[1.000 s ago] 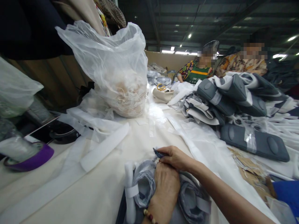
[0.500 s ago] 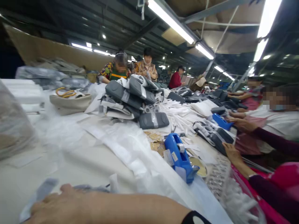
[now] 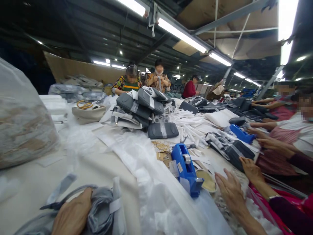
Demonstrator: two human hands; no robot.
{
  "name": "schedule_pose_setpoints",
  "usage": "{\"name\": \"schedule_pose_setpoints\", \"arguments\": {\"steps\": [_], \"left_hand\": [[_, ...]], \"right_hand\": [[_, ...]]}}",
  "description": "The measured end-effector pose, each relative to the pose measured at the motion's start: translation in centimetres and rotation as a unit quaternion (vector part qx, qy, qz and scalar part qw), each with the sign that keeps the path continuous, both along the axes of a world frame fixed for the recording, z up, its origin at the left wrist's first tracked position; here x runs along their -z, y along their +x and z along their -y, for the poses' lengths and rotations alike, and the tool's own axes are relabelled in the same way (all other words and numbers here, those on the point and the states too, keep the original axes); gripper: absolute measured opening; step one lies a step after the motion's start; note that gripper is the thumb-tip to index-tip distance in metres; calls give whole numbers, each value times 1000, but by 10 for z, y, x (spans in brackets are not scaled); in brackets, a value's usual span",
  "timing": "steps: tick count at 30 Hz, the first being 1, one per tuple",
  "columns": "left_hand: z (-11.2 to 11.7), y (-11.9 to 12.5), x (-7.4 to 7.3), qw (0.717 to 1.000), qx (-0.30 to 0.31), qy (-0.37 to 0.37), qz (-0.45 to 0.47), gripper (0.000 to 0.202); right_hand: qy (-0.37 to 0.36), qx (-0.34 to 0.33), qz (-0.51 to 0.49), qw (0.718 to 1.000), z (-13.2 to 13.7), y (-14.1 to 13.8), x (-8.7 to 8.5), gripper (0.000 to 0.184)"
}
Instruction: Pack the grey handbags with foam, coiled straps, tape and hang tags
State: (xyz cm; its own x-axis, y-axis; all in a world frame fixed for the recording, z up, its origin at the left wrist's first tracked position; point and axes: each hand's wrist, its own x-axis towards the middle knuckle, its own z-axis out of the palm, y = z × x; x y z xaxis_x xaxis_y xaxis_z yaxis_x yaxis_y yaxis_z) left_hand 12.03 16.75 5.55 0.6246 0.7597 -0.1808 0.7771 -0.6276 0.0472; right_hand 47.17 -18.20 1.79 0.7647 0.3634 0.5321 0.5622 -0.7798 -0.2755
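My left hand is closed over a grey bag at the bottom left. The bag has a dark strap and rolled, wrapped parts, with a white strip upright at its right side. My right hand reaches in from the bottom right, fingers stretched and apart, holding nothing. It is nearest to a blue tape dispenser and a round tape roll, above a clear plastic bag of small white pieces. Part of the grey bag lies below the picture edge.
A pile of dark grey bags stands mid-table beside white paper rolls. A large clear plastic sack is at left, near a beige bag. At right, a co-worker's hand touches a dark bag. Other people work around the table.
My right arm, which lay across the bottom with its hand at the left, has swung to the right. My left hand and more of the grey bag now show. The view has shifted left.
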Motion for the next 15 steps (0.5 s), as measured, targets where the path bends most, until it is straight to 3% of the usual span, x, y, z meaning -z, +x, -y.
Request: {"name": "schedule_pose_setpoints", "arguments": {"steps": [3,5,7,9,11,13,15], "left_hand": [[7,6,-11,999,-8,-5,-39,31],[9,6,-13,999,-8,-9,-37,32],[9,5,-12,999,-15,-9,-28,32],[9,4,-11,1000,-22,-3,-19,32],[9,4,-9,1000,-26,2,-14,33],[10,5,-9,999,-29,8,-12,34],[10,5,-8,999,-34,9,-7,33]], "right_hand": [[-132,-20,-79,988,9,13,35,42],[-141,-43,-73,986,6,13,35,42],[-98,-48,-39,993,-3,10,18,43],[-5,-58,2,998,-17,0,-9,45],[89,-112,12,990,-37,-21,-39,44],[126,-173,-43,976,-64,-47,-63,41],[118,-202,-104,967,-97,-74,-76,45]]}}
